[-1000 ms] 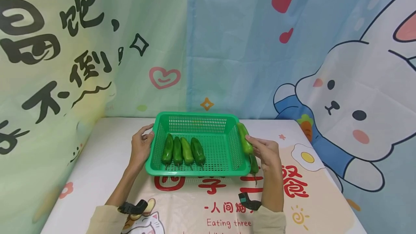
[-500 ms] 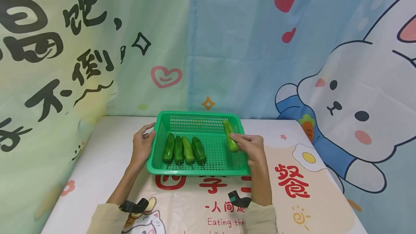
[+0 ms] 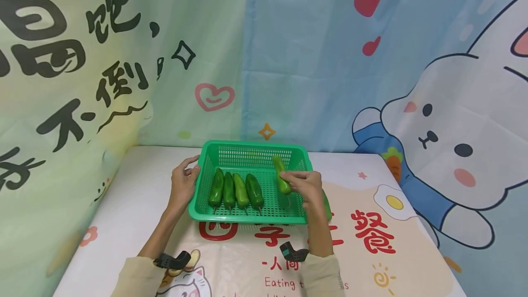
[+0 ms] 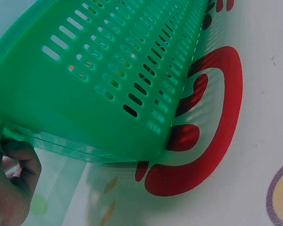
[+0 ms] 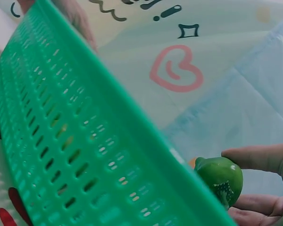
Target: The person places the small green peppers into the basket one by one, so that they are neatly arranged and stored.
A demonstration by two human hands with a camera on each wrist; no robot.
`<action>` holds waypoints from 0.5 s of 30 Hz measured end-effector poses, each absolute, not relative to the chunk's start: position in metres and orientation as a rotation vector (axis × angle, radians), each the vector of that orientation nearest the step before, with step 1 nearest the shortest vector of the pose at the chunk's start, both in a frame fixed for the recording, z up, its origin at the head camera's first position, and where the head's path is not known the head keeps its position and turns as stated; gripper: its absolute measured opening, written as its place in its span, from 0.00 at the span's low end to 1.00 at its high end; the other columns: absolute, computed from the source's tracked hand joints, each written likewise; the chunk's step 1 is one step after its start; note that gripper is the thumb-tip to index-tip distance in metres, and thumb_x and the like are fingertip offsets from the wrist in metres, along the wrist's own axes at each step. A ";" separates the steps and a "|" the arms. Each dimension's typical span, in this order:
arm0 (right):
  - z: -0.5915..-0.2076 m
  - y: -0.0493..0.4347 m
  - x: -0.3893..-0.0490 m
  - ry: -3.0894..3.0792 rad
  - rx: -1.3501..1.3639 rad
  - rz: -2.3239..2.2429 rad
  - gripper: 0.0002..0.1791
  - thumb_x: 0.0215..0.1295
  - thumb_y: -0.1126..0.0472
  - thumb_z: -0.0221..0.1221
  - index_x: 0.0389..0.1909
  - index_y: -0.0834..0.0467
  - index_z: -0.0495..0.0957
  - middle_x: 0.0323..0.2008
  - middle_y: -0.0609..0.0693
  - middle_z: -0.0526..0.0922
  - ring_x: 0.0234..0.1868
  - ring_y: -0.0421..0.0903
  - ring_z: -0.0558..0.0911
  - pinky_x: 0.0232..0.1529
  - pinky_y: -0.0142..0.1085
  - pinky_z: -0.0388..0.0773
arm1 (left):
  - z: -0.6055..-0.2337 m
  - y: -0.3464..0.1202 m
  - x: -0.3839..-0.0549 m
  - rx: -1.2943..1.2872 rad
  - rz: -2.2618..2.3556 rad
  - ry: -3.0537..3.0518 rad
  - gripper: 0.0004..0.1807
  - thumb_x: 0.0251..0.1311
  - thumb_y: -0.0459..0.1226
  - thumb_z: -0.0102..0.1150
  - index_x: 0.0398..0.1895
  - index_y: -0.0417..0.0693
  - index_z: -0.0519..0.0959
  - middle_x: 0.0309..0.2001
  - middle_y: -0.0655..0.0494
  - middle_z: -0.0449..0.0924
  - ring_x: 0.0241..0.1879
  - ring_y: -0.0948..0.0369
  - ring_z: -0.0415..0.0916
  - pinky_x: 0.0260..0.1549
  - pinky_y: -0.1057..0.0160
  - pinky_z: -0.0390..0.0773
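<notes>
A green plastic basket [image 3: 249, 219] with slotted sides stands on the table. Several green chili peppers [image 3: 228, 191] lie side by side in its left half. At the basket's left rim is my left hand [image 3: 183, 186], its fingers and thumb gripping the edge; the left wrist view shows curled fingers [image 4: 30, 162] at the rim. Over the right part of the basket, my right hand [image 3: 306, 188] pinches a lighter green chili pepper [image 3: 279, 166] between thumb and fingers. From the right wrist camera, this pepper's stem end [image 5: 221, 176] shows behind the basket rim.
Another green chili pepper [image 3: 327, 205] lies just outside the basket's right side, partly hidden by my right forearm. A printed cloth [image 3: 231, 269] covers the table. Behind the table hangs a cartoon curtain [image 3: 288, 68].
My right hand has carried the pinched chili pepper leftward, from the basket's right rim to above its inside. The left hand keeps its hold on the rim.
</notes>
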State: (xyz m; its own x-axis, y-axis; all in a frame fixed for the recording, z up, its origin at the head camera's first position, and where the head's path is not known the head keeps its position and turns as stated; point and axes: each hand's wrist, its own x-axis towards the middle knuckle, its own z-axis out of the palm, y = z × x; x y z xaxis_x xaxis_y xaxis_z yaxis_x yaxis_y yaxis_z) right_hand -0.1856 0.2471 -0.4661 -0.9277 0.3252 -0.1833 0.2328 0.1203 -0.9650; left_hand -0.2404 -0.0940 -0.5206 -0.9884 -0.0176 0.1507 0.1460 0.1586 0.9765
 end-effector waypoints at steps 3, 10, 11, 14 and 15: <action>-0.471 0.241 -0.187 -2.309 -0.555 1.918 0.21 0.66 0.57 0.77 0.51 0.70 0.90 0.56 0.69 0.88 0.52 0.59 0.90 0.55 0.47 0.90 | -0.520 -0.094 -0.240 -0.130 -1.953 -2.291 0.23 0.86 0.37 0.49 0.77 0.40 0.75 0.43 0.24 0.88 0.26 0.68 0.85 0.27 0.69 0.83; -0.478 0.226 -0.191 -2.370 -0.501 1.768 0.17 0.66 0.61 0.76 0.46 0.73 0.90 0.48 0.73 0.90 0.37 0.56 0.91 0.37 0.41 0.90 | -0.519 -0.094 -0.239 -0.132 -1.956 -2.291 0.24 0.87 0.37 0.48 0.78 0.38 0.72 0.44 0.25 0.88 0.27 0.66 0.87 0.28 0.69 0.85; -0.479 0.223 -0.192 -2.395 -0.499 1.719 0.17 0.66 0.62 0.76 0.45 0.73 0.91 0.46 0.73 0.90 0.36 0.56 0.91 0.35 0.40 0.90 | -0.519 -0.094 -0.239 -0.134 -1.957 -2.287 0.24 0.87 0.37 0.48 0.78 0.38 0.73 0.44 0.25 0.88 0.27 0.66 0.87 0.28 0.69 0.85; -0.482 0.217 -0.194 -2.468 -0.482 1.573 0.16 0.65 0.62 0.77 0.43 0.72 0.91 0.42 0.72 0.91 0.42 0.64 0.91 0.37 0.47 0.91 | -0.519 -0.094 -0.239 -0.136 -1.959 -2.281 0.24 0.86 0.37 0.49 0.78 0.38 0.73 0.44 0.25 0.88 0.27 0.65 0.87 0.27 0.69 0.85; -0.483 0.215 -0.194 -2.496 -0.476 1.520 0.16 0.64 0.62 0.77 0.43 0.72 0.91 0.42 0.72 0.91 0.43 0.65 0.91 0.39 0.49 0.91 | -0.520 -0.094 -0.239 -0.136 -1.961 -2.280 0.24 0.86 0.37 0.49 0.78 0.39 0.73 0.44 0.25 0.88 0.27 0.65 0.87 0.28 0.69 0.85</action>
State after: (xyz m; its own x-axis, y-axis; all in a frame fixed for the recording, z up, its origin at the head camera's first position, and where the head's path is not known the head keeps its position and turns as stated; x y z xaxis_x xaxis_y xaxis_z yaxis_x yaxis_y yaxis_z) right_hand -0.1940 0.2147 -0.4826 -0.9324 0.3612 -0.0116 0.1761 0.4261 -0.8873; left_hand -0.2393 -0.0938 -0.5197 -0.9873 -0.0174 0.1579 0.1535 0.1507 0.9766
